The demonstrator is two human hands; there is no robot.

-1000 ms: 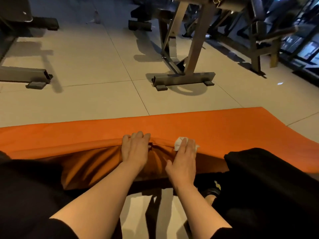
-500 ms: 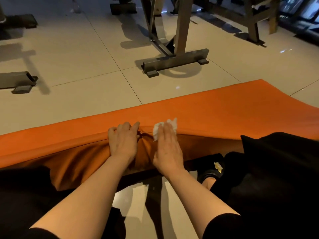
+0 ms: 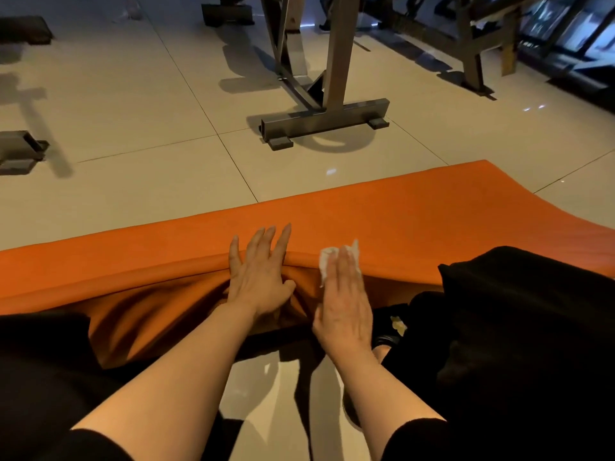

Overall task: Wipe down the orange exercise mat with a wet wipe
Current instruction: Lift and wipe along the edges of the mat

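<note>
The orange exercise mat (image 3: 416,211) stretches across the floor in front of me, its near edge lifted and folded over my lap. My left hand (image 3: 261,277) lies flat on that raised fold with its fingers spread and straight. Just to its right, my right hand (image 3: 344,294) presses a crumpled white wet wipe (image 3: 327,261) against the fold with straight fingers. Most of the wipe is hidden under the fingers; only its top and left side stick out.
My black-clad legs (image 3: 519,327) flank the mat on both sides. A grey metal gym frame (image 3: 324,121) stands on the tiled floor (image 3: 139,181) just beyond the mat. More equipment feet sit at the far left (image 3: 20,151) and back right (image 3: 476,64).
My left hand went from curled over the fold to flat with fingers spread. My right hand and the wipe slid left, closer to the left hand. The view shifted.
</note>
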